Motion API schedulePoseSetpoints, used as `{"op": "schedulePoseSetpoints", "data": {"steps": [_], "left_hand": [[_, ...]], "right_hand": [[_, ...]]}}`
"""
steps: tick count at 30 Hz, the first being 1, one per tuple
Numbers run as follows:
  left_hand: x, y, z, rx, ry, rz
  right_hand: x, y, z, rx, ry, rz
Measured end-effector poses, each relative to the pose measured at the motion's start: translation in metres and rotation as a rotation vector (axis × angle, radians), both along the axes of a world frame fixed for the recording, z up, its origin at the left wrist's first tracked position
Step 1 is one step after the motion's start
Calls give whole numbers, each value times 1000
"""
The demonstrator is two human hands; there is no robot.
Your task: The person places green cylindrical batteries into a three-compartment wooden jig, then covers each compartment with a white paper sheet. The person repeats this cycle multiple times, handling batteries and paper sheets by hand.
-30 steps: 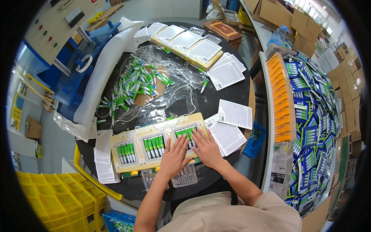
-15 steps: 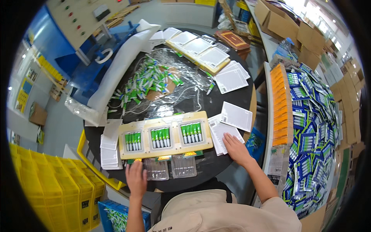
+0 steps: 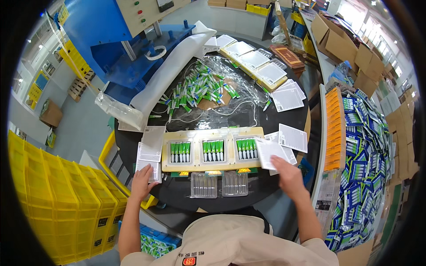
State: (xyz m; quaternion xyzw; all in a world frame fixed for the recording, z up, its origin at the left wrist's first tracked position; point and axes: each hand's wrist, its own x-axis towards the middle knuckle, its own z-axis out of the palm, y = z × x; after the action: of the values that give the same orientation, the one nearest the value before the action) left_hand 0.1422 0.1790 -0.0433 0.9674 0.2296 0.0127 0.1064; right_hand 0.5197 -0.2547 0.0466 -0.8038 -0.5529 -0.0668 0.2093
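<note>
A long cream tray lies before me with three clear blister shells, each holding several green-and-white tubes. My right hand pinches a white backing card by its near right edge. The card's left side overlaps the tray's right end and partly covers the tubes there. More white cards lie behind it on the right. My left hand rests with fingers spread on the near end of a pile of white cards left of the tray.
Empty blister shells lie along the round black table's near edge. Loose tubes are heaped farther back, with a second tray beyond. A blue machine stands at far left, yellow crates nearer, packaged tubes on the right.
My left hand has gone from the tray's front edge to the left card pile. My right hand has lifted a card off the right pile and brought it over the tray's end.
</note>
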Motion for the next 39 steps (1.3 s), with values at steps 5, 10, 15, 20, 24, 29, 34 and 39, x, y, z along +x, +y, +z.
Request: {"op": "schedulePoseSetpoints", "data": {"steps": [5, 10, 15, 20, 24, 29, 34, 39], "left_hand": [[0, 4, 0, 34, -52, -55], [4, 9, 8, 10, -65, -30], [32, 31, 5, 131, -115, -50], [58, 56, -19, 103, 90, 13], [61, 65, -35, 348, 174, -134], [62, 76, -21, 209, 381, -203], [58, 68, -17, 174, 69, -266], [61, 63, -32, 507, 268, -320]], "right_hand": [[-76, 123, -36, 114, -196, 244], [-96, 158, -98, 21, -156, 269], [-85, 154, -115, -16, -48, 243], [-87, 160, -97, -68, 113, 286], [-69, 131, -70, -3, 232, 241], [76, 40, -58, 89, 19, -358], [165, -47, -120, -650, -156, -411], [161, -55, -98, -269, -21, -544]]}}
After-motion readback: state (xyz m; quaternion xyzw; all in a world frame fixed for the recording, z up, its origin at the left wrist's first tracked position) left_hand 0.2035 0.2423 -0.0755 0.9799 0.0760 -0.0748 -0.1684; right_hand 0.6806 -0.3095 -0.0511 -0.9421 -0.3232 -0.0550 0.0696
